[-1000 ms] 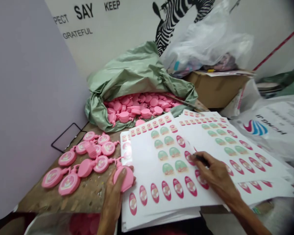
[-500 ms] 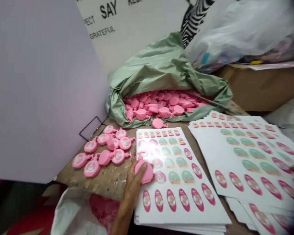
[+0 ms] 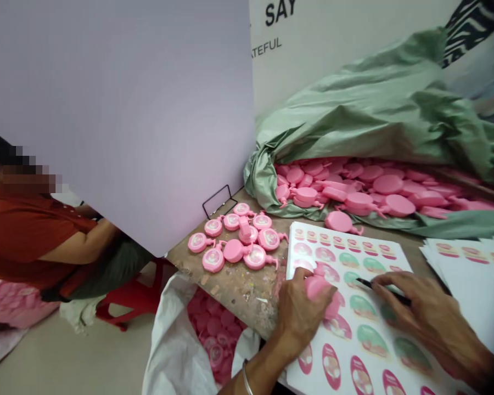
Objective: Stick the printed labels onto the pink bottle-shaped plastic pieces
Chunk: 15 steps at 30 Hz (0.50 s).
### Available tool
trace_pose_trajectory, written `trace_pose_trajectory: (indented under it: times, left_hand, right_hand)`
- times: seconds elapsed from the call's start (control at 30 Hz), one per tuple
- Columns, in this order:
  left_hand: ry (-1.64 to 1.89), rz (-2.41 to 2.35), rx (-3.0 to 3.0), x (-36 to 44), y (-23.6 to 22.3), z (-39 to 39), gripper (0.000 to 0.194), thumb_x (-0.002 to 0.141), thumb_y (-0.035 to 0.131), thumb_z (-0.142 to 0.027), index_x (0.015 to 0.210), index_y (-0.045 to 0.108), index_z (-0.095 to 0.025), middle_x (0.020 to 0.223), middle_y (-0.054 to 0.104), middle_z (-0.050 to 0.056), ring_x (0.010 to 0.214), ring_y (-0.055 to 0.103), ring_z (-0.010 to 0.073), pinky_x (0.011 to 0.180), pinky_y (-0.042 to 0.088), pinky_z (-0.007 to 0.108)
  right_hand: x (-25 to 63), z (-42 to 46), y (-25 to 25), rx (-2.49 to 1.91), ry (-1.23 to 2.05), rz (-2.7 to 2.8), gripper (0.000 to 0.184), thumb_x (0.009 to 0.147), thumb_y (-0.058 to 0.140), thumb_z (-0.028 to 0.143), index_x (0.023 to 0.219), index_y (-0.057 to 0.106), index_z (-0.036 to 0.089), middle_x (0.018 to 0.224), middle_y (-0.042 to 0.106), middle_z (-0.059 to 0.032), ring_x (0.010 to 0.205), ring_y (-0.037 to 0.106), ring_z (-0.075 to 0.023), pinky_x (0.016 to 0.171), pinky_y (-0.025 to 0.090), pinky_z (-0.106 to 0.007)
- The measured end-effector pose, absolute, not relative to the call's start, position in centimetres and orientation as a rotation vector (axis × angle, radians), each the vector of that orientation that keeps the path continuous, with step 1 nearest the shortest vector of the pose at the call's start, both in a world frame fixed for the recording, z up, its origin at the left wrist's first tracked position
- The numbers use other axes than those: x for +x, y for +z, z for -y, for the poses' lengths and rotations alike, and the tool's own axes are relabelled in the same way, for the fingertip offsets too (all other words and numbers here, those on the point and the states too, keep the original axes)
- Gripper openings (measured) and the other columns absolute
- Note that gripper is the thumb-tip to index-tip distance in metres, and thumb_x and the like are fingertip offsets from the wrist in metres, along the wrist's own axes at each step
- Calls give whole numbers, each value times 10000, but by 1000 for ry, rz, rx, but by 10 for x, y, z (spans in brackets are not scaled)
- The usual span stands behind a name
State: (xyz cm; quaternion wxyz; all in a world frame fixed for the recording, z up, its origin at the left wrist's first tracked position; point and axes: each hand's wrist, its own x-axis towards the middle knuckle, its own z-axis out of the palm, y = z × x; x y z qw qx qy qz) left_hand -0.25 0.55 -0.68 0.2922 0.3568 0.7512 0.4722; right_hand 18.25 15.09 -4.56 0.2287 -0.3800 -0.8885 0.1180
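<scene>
My left hand (image 3: 299,310) is shut on a flat pink plastic container with a spout (image 3: 319,289), holding it over a white sticker sheet (image 3: 346,258) printed with pink and green labels. My right hand (image 3: 430,312) rests above the same sheet, gripping a thin dark pen-like tool (image 3: 385,292). Its tip is close to the pink container. Several labelled pink containers (image 3: 247,235) lie on the worn wooden table (image 3: 234,288) to the left. A green plastic bag (image 3: 374,109) behind the sheet holds a heap of unlabelled pink containers (image 3: 366,186).
A lavender board (image 3: 119,120) stands at the table's left. Below the table edge, a white sack (image 3: 168,351) holds pink containers. A person in a red top (image 3: 37,241) sits at far left beside a red stool (image 3: 132,296). More sheets (image 3: 473,274) lie at right.
The view has swung right and down, revealing the seated person. My left hand has carried the pink container onto the sticker sheet, and my right hand has come back over that sheet.
</scene>
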Motion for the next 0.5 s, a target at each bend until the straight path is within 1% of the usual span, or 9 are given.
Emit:
trace_pose_trajectory:
  times: [0.07, 0.13, 0.17, 0.27, 0.3, 0.33, 0.4, 0.47, 0.5]
  left_hand:
    - [1222, -2029, 1045, 2, -8, -8, 421, 765, 658, -504, 1059, 683, -205, 980, 656, 161, 957, 559, 350, 878, 391, 475]
    - [1237, -2016, 1133, 2, -6, -7, 440, 764, 672, -476, 1105, 676, -197, 1093, 626, 186, 1056, 525, 380, 955, 350, 509]
    - [1283, -2009, 1169, -2, -4, -5, 451, 768, 673, -463, 1137, 664, -203, 1139, 608, 187, 1090, 510, 381, 979, 341, 509]
    - [1601, -2018, 1213, -41, 1, 14, 362, 861, 572, -406, 1182, 638, -251, 1199, 584, 155, 1142, 505, 331, 1005, 367, 455]
    - [1751, -2068, 1172, -63, 1, 24, 317, 894, 522, -369, 1168, 642, -264, 1200, 584, 143, 1151, 511, 307, 1018, 370, 429]
    - [1883, -2170, 1066, -90, 2, 34, 266, 889, 531, -360, 1096, 664, -260, 1183, 590, 134, 1169, 506, 298, 1051, 346, 410]
    - [1990, -2311, 889, -149, 0, 54, 282, 900, 489, -355, 1096, 641, -220, 1257, 546, 142, 1258, 431, 301, 1119, 247, 429]
    - [1882, -2409, 825, -205, -3, 66, 285, 859, 539, -339, 1084, 641, -198, 1289, 551, 141, 1305, 392, 301, 1144, 187, 453]
    - [1853, -2401, 841, -228, -5, 67, 273, 837, 566, -324, 1056, 655, -188, 1265, 580, 142, 1295, 413, 299, 1146, 182, 455]
  right_hand:
    - [182, -158, -46, -1113, 9, 2455, 194, 803, 532, 443, 873, 662, 318, 965, 699, -137, 828, 630, -361, 616, 450, -498]
    - [179, -164, -39, -1067, -180, 2426, 328, 797, 532, 467, 1064, 639, 309, 1050, 667, -197, 873, 618, -395, 625, 439, -523]
    - [172, -164, -32, -987, -193, 2420, 421, 806, 530, 468, 1187, 587, 298, 1097, 647, -218, 928, 612, -402, 674, 451, -538]
    - [132, -157, -2, -682, 25, 2504, 668, 831, 558, 459, 1437, 345, 274, 1237, 589, -211, 1115, 574, -368, 876, 476, -506]
    - [112, -153, 7, -615, 119, 2561, 767, 803, 608, 469, 1470, 286, 269, 1280, 567, -203, 1138, 569, -358, 897, 486, -485]
    - [92, -149, 13, -521, 190, 2622, 849, 771, 653, 465, 1486, 245, 256, 1306, 552, -202, 1140, 572, -355, 897, 496, -473]
    - [50, -144, 16, -372, 276, 2738, 959, 705, 724, 407, 1498, 220, 216, 1362, 501, -219, 1173, 550, -367, 903, 497, -468]
    - [10, -145, 6, -253, 331, 2780, 1033, 614, 789, 352, 1490, 267, 186, 1375, 486, -237, 1166, 552, -373, 881, 503, -449]
    - [-7, -148, 0, -230, 349, 2751, 1060, 559, 819, 341, 1477, 311, 181, 1363, 498, -236, 1157, 559, -370, 866, 507, -432]
